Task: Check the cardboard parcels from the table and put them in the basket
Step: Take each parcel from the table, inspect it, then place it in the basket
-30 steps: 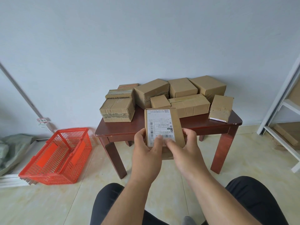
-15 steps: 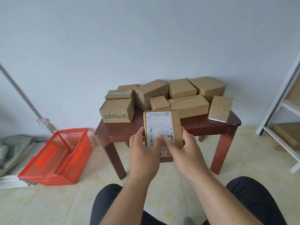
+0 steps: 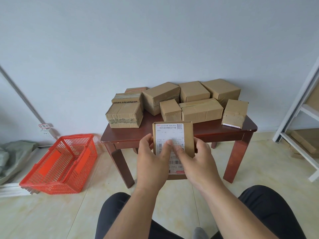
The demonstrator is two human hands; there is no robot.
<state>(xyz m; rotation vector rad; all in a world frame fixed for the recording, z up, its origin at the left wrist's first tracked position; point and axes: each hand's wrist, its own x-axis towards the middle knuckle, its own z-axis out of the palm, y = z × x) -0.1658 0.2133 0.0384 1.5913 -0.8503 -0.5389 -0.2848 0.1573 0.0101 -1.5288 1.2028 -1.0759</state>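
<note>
Parcel [image 3: 173, 135] held upright, near of tabletop [image 3: 198, 131], label facing. Left hand [image 3: 152, 159] and right hand [image 3: 198, 159] both gripping side edges. Likely light, stiff; edge grip adequate.

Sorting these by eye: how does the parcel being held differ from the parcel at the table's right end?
The held parcel is in the air, gripped by the left hand and right hand; the right-end parcel rests on the table. The held parcel's white label faces the camera; the right-end parcel shows only a white strip along its bottom edge. The held parcel looks flatter. Both are brown cardboard.
</note>
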